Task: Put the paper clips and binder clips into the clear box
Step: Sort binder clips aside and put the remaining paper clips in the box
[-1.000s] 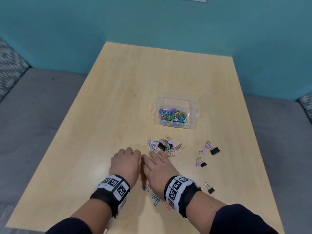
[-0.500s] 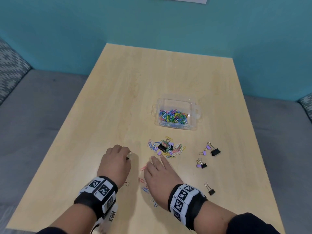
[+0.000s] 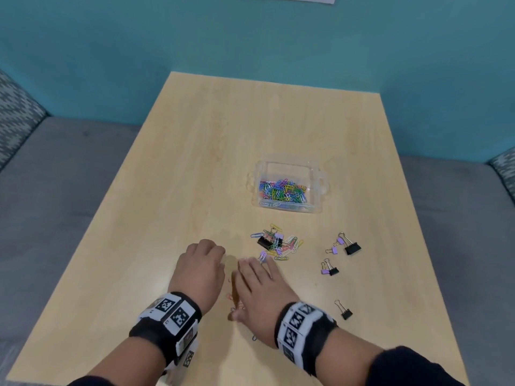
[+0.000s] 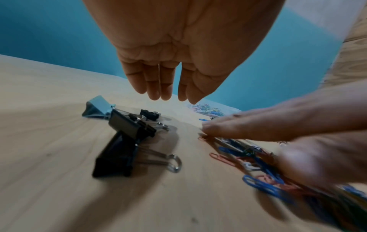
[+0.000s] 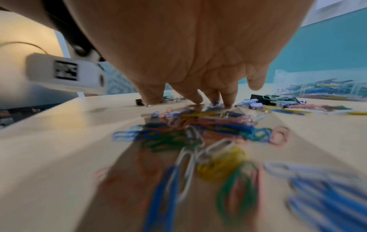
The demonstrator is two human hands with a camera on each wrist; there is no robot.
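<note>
The clear box (image 3: 316,188) stands mid-table with a heap of coloured paper clips (image 3: 282,192) inside. A loose pile of paper clips (image 3: 281,243) lies in front of it. My right hand (image 3: 256,266) lies flat beside that pile, fingers (image 5: 195,98) straight, pressing on more paper clips (image 5: 200,130) hidden under the palm in the head view. My left hand (image 3: 206,254) hovers just left of it, fingers (image 4: 165,92) relaxed and holding nothing. Under it lie black binder clips (image 4: 119,150) and a teal binder clip (image 4: 97,106).
To the right, more binder clips lie loose: a black and purple group (image 3: 348,245), a smaller pair (image 3: 330,270) and a single black one (image 3: 345,312). The wooden table (image 3: 195,162) ends at a teal wall behind; grey seats flank it.
My left hand swung out to the left and has come back beside the right hand. The right hand stayed flat on the clips, sliding slightly forward and left.
</note>
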